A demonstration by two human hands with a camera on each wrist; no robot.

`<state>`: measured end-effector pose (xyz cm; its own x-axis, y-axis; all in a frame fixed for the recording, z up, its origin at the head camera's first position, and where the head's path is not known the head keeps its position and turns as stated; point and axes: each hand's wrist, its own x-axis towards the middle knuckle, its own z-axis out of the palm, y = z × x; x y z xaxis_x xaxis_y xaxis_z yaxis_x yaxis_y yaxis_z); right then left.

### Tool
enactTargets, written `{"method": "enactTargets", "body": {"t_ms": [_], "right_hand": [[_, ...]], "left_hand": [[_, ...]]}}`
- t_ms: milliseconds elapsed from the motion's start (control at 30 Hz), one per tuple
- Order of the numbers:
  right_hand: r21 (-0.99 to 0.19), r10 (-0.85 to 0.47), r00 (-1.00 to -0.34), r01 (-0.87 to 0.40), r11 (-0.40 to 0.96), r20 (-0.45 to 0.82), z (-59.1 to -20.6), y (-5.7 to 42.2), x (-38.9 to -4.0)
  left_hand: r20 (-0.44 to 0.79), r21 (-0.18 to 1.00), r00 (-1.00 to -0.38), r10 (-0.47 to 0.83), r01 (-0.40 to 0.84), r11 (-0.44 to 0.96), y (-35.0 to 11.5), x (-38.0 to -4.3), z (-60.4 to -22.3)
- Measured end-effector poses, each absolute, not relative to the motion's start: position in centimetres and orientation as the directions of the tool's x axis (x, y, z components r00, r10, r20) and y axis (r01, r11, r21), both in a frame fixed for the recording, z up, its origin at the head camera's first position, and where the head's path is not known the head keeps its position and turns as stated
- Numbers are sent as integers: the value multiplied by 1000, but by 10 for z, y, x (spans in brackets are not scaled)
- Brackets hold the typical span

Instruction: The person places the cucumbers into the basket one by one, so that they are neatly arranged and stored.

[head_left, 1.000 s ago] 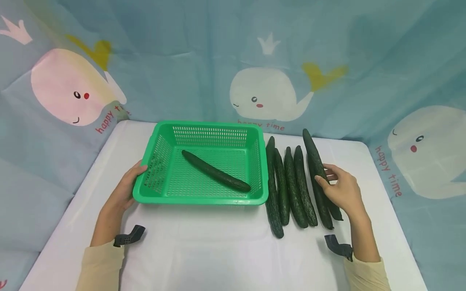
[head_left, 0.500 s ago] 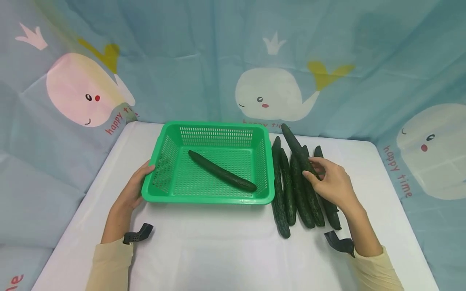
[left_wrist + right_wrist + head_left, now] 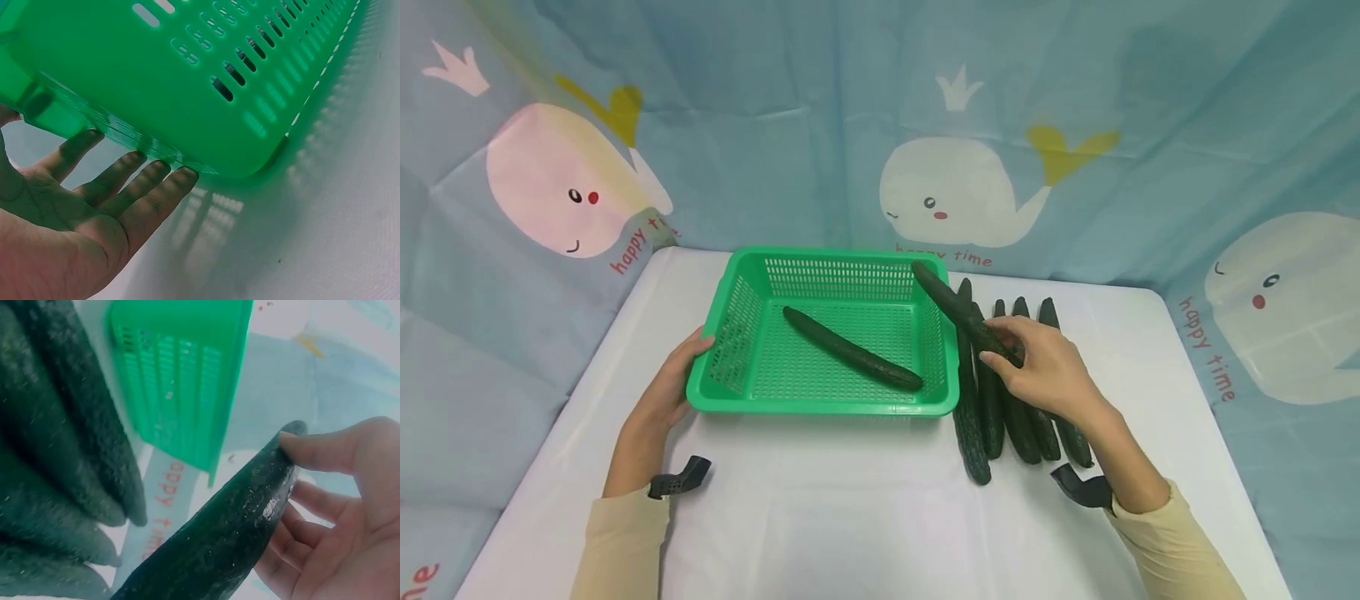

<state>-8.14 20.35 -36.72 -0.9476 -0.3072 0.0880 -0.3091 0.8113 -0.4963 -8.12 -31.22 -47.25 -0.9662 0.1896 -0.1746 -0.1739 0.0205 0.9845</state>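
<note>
My right hand [image 3: 1054,368] pinches a dark green cucumber [image 3: 951,304] between thumb and fingers. In the head view its far end slants over the right rim of the green plastic basket [image 3: 820,407]. Close up, the right wrist view shows the thumb on one side of the held cucumber [image 3: 212,531], fingers on the other. My left hand [image 3: 672,377] holds the basket's left side, thumb at the rim. In the left wrist view its fingers [image 3: 150,206] press against the outer wall. Another cucumber [image 3: 850,347] lies diagonally on the basket floor.
Several more cucumbers [image 3: 972,425] lie side by side on the white table [image 3: 850,508], right of the basket and partly under my right hand. A blue curtain [image 3: 775,150] printed with whales hangs behind the table and along its sides.
My right hand has lifted the cucumber from the right end of the row and carried it left, over the others, to the basket's rim. My left hand stays on the basket.
</note>
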Motion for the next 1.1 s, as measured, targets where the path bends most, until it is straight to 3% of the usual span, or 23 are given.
{"method": "enactTargets", "body": {"t_ms": [300,700,1100], "right_hand": [[-479,-423,-899,-422,770,112,-353,179,-91],[-568,-541,-840,-462,681,36,-345,144,-105],[-528,-646,-763,-547,650,-4,-334,93,-112]], "left_hand": [[-202,979,-962,186,-202,18,-310,-86,-469],[-223,975,-957,187,-222,28,-306,-85,-476],[-208,977,-959,192,-211,6,-312,-84,-474]]}}
